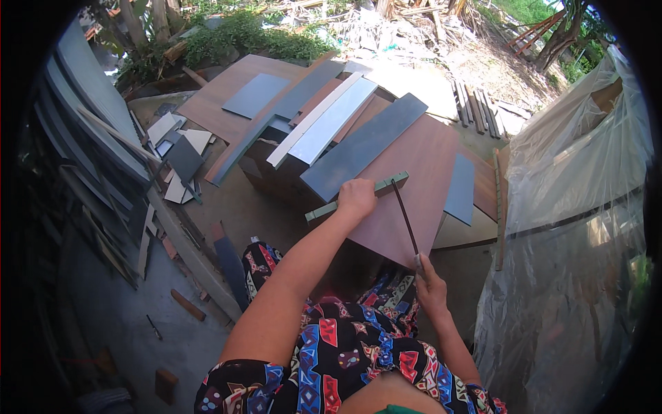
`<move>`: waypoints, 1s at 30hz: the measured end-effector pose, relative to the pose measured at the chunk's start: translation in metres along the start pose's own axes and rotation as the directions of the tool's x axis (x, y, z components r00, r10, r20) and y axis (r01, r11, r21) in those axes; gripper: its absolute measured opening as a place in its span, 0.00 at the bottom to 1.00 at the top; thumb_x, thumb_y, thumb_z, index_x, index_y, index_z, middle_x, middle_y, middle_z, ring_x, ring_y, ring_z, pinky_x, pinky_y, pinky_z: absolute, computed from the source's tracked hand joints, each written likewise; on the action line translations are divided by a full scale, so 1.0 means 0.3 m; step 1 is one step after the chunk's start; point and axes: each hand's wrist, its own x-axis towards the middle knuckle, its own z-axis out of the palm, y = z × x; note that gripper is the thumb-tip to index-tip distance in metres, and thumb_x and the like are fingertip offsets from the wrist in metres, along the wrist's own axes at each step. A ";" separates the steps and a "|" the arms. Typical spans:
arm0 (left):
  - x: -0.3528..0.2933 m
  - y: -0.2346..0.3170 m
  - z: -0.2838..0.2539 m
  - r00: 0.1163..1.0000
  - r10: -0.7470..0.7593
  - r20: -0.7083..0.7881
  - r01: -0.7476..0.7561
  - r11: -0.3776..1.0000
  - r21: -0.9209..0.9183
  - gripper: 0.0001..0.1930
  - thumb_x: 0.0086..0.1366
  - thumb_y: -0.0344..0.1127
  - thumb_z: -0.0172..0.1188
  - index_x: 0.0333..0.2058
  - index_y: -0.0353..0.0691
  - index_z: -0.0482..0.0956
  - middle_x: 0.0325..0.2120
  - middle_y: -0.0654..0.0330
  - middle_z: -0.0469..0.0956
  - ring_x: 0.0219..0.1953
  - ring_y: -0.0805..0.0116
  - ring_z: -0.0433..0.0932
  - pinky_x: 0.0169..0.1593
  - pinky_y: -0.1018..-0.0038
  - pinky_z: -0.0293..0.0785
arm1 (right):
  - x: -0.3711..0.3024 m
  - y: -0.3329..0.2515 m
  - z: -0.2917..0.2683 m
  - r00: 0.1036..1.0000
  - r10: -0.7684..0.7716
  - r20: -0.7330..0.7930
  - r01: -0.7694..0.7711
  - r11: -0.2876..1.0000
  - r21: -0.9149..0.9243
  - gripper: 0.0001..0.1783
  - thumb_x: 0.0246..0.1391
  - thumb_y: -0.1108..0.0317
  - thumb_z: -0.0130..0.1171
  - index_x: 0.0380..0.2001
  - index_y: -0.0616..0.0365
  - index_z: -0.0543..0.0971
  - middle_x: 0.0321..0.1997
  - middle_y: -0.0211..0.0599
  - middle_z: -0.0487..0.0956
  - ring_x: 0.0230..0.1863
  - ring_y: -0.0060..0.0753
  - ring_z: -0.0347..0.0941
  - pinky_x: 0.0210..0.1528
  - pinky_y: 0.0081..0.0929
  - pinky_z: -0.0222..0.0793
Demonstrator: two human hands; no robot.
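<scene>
My left fingers (358, 194) clamp a narrow pale-green strip (321, 212) over a flat reddish-brown board (420, 148); my right fingers (429, 277) pinch a slim, dark, straight tool (406, 221).

no readable text, no numbers; no signs

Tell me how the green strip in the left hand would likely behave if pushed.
The green strip is probably stiff: it runs straight on both sides of the left hand. Its slim shape suggests little weight, so a push near one end might swivel it easily. With flat-looking faces, it seems more apt to slide than roll.
</scene>
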 end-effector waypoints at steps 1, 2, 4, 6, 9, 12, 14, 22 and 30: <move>-0.002 0.001 -0.003 1.000 0.011 0.007 -0.011 1.000 0.000 0.15 0.52 0.41 0.64 0.35 0.37 0.79 0.32 0.48 0.80 0.40 0.50 0.79 0.45 0.60 0.74 | 0.032 -0.010 0.001 1.000 -0.007 0.015 0.006 1.000 0.009 0.30 0.53 0.75 0.53 0.60 0.46 0.66 0.49 0.53 0.75 0.52 0.48 0.73 0.49 0.32 0.69; -0.001 0.004 -0.005 1.000 0.024 0.012 -0.024 1.000 -0.001 0.15 0.52 0.41 0.64 0.35 0.38 0.79 0.32 0.48 0.80 0.40 0.50 0.79 0.45 0.60 0.74 | 0.075 -0.016 -0.002 0.999 0.035 0.040 -0.034 0.999 -0.030 0.30 0.53 0.75 0.53 0.60 0.45 0.66 0.48 0.54 0.76 0.52 0.49 0.73 0.49 0.33 0.69; 0.003 0.005 0.003 1.000 0.022 0.002 -0.022 1.000 0.011 0.14 0.52 0.41 0.64 0.35 0.38 0.80 0.32 0.48 0.80 0.40 0.50 0.79 0.45 0.60 0.74 | 0.192 -0.026 0.006 0.995 0.068 0.067 -0.062 0.994 -0.093 0.30 0.53 0.74 0.52 0.60 0.41 0.66 0.46 0.55 0.76 0.50 0.51 0.73 0.47 0.36 0.69; 0.007 0.008 0.014 1.000 0.020 -0.005 -0.020 1.000 0.024 0.14 0.52 0.40 0.64 0.35 0.38 0.80 0.32 0.49 0.80 0.40 0.51 0.79 0.45 0.60 0.74 | 0.340 -0.046 0.039 0.993 0.089 0.082 -0.079 0.990 -0.120 0.31 0.52 0.73 0.50 0.60 0.37 0.66 0.45 0.55 0.76 0.47 0.53 0.74 0.46 0.39 0.69; 0.006 0.015 0.019 1.000 0.007 -0.026 -0.007 1.000 0.012 0.14 0.52 0.40 0.64 0.35 0.39 0.80 0.32 0.49 0.80 0.40 0.51 0.79 0.45 0.61 0.75 | 0.491 -0.035 0.111 0.997 0.013 0.076 -0.005 0.995 -0.095 0.31 0.52 0.72 0.48 0.61 0.35 0.65 0.45 0.53 0.76 0.45 0.54 0.74 0.46 0.42 0.69; 0.002 0.011 0.024 0.999 0.001 -0.051 0.000 1.000 0.009 0.13 0.52 0.40 0.64 0.34 0.39 0.80 0.32 0.49 0.80 0.40 0.51 0.80 0.45 0.61 0.75 | 0.494 -0.051 0.148 0.998 -0.052 0.047 0.056 0.995 -0.078 0.32 0.52 0.72 0.48 0.61 0.36 0.65 0.47 0.52 0.76 0.46 0.54 0.74 0.48 0.42 0.68; 0.011 0.017 0.032 0.999 0.016 -0.052 -0.016 1.000 -0.003 0.12 0.51 0.38 0.63 0.32 0.38 0.81 0.31 0.49 0.80 0.39 0.51 0.80 0.45 0.61 0.75 | 0.442 -0.023 0.134 0.996 -0.088 0.007 0.088 0.988 -0.129 0.31 0.52 0.74 0.49 0.61 0.40 0.66 0.51 0.49 0.75 0.50 0.52 0.73 0.50 0.38 0.69; 0.017 0.009 0.031 0.999 0.006 -0.046 -0.008 0.999 -0.054 0.09 0.50 0.33 0.59 0.31 0.39 0.81 0.31 0.47 0.80 0.38 0.50 0.80 0.44 0.61 0.75 | -0.004 0.035 -0.006 0.999 0.019 0.046 -0.019 1.000 -0.001 0.31 0.53 0.80 0.48 0.62 0.52 0.63 0.58 0.50 0.72 0.58 0.40 0.70 0.56 0.27 0.64; 0.015 -0.012 0.050 0.997 0.025 -0.075 -0.026 0.999 -0.018 0.09 0.52 0.34 0.59 0.32 0.39 0.81 0.30 0.48 0.80 0.38 0.51 0.80 0.44 0.62 0.75 | 0.369 -0.024 0.082 0.985 0.118 0.127 -0.124 0.992 0.039 0.33 0.51 0.79 0.47 0.62 0.46 0.64 0.54 0.50 0.74 0.55 0.44 0.72 0.55 0.29 0.65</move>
